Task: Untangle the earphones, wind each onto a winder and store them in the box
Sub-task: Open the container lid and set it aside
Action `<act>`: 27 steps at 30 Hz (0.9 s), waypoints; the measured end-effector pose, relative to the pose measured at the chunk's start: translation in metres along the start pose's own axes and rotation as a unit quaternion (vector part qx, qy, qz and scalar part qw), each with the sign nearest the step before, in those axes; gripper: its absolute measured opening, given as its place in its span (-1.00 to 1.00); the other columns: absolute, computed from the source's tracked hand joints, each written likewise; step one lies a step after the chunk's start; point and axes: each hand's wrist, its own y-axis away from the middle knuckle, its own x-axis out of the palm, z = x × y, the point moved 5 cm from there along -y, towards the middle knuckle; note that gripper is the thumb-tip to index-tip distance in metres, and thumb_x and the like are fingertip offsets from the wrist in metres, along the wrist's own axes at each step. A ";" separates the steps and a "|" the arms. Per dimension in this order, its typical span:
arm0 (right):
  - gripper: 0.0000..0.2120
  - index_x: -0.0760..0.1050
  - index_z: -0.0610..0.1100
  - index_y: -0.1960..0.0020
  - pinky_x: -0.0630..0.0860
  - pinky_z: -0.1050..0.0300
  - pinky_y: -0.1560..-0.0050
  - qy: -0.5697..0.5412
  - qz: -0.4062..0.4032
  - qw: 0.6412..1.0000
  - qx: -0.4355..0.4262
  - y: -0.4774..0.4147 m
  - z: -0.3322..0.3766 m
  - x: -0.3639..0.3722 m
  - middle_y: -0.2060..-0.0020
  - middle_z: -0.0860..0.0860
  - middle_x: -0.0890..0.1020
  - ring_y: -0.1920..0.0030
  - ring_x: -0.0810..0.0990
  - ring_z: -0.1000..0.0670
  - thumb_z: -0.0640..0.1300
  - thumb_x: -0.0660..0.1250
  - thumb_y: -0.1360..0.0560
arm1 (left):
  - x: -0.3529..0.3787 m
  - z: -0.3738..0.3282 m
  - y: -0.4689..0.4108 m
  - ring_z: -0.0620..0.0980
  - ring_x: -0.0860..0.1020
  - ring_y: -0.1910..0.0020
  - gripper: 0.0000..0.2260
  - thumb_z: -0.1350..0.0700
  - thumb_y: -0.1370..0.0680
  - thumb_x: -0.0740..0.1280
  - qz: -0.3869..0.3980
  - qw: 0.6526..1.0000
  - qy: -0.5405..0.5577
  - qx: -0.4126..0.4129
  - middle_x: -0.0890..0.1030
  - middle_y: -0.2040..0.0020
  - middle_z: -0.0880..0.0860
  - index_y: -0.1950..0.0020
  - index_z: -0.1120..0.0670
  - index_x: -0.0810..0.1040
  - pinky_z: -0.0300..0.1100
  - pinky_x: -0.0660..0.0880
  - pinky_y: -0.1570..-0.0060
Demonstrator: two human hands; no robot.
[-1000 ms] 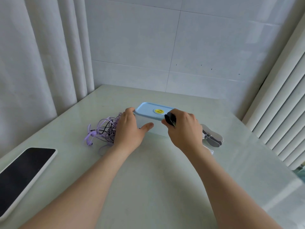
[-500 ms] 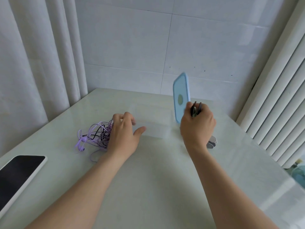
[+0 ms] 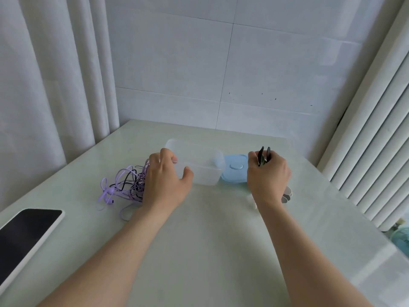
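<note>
Right of centre, our right hand (image 3: 269,176) pinches two black winders (image 3: 264,155) beside the blue lid (image 3: 234,172); our left hand (image 3: 164,180) grips the left end of the clear box (image 3: 200,167). Just left of it lie the tangled earphones (image 3: 126,185). Hurried pulling could, we judge, tighten knots; the black winders might slip.

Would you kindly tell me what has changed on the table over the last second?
The right hand lifted the blue lid off the box, swung it up on edge, and it now lies flat on the table right of the box. The right hand still grips the black winders, the left hand still holds the box's left end, and the earphones and phone have not moved.
</note>
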 end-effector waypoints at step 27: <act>-0.74 0.61 -0.16 0.07 0.47 0.16 0.33 0.168 0.309 0.934 -0.067 0.025 0.091 0.152 0.14 -0.07 0.68 0.19 0.62 -0.07 -0.04 0.47 -0.32 | -0.002 0.012 -0.008 0.15 0.42 -0.34 -0.58 0.28 -0.60 0.20 0.036 0.986 0.074 -0.145 0.49 -0.37 0.18 -0.48 0.21 0.37 -0.20 0.26 -0.11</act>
